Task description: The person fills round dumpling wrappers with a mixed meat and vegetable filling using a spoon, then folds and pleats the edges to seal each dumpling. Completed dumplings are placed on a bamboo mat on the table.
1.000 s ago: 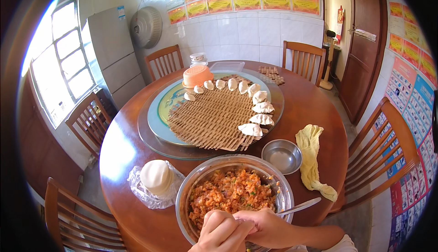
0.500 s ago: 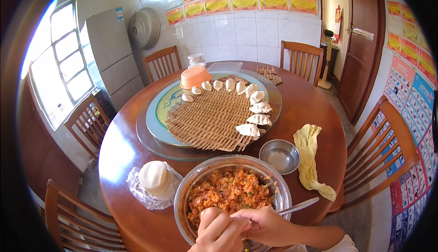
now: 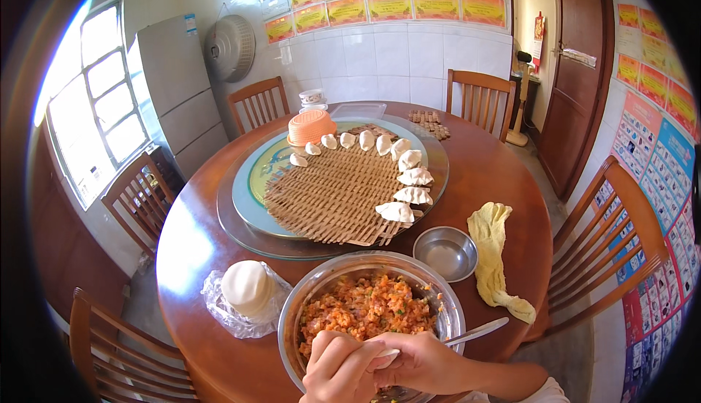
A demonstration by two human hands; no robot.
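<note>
Above the near side of a steel bowl (image 3: 286, 330) of orange-red minced filling (image 3: 369, 306), my two hands meet around a white dumpling (image 3: 385, 358). My left hand (image 3: 337, 368) has its fingers bent over one side of it. The fingers of my right hand (image 3: 423, 361) pinch its other side; most of the dumpling is hidden between them. A metal utensil's handle (image 3: 478, 331) leans over the bowl's right rim. Finished dumplings (image 3: 395, 212) stand in an arc along the edge of a woven mat (image 3: 328, 191) farther off.
Left of the bowl, a stack of white dough wrappers (image 3: 247, 286) sits on plastic film. A small metal bowl (image 3: 445, 252) and a yellow cloth (image 3: 491, 257) lie to the right. An orange basket (image 3: 311, 127) stands at the mat's far edge. Wooden chairs (image 3: 610, 239) surround the round table (image 3: 504, 177).
Slightly more of the dumpling's white edge shows between my fingers now. Both hands stay together over the bowl, and the view has shifted a little.
</note>
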